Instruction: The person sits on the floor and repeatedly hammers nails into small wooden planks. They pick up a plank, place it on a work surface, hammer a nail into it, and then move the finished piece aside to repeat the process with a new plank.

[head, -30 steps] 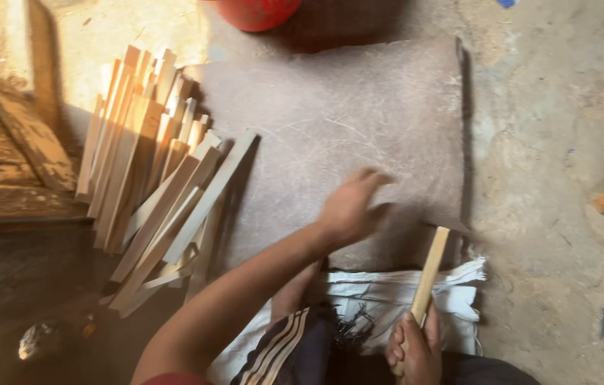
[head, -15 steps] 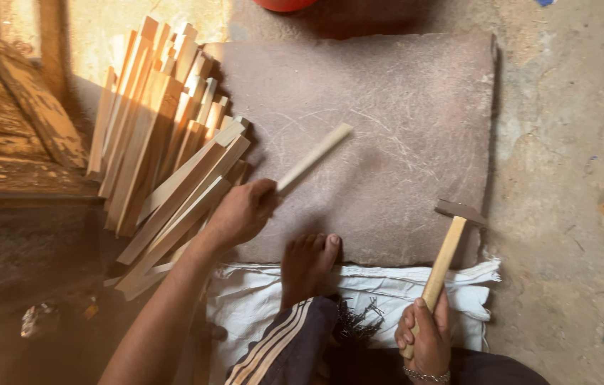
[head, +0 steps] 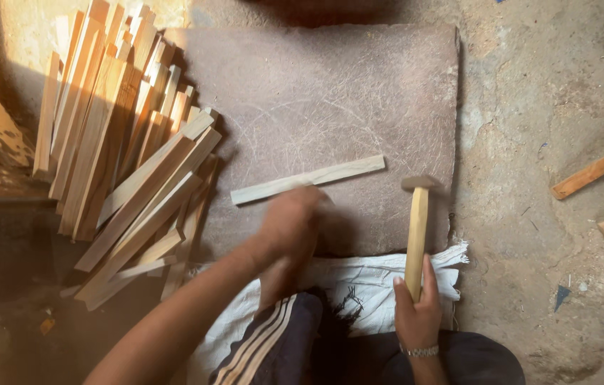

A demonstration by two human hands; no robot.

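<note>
At six o'clock, hiding a foot under the blurred left hand (head: 291, 224), grip impossible to tell. Lying loose at centre on the stone slab (head: 330, 100): wooden slat (head: 307, 180), no longer held as a half-second ago. Clamping the hammer (head: 416, 232) at five o'clock: right hand (head: 416, 314). Crowding nine o'clock: slat pile (head: 124, 142); leaving bare slab toward twelve.

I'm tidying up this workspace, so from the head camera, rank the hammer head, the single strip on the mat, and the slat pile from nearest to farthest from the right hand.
From the right hand:
1. Hammer head, straight ahead at the top of the handle it grips.
2. Single wood strip, ahead and left on the mat.
3. Slat pile, far left on the floor.
</note>
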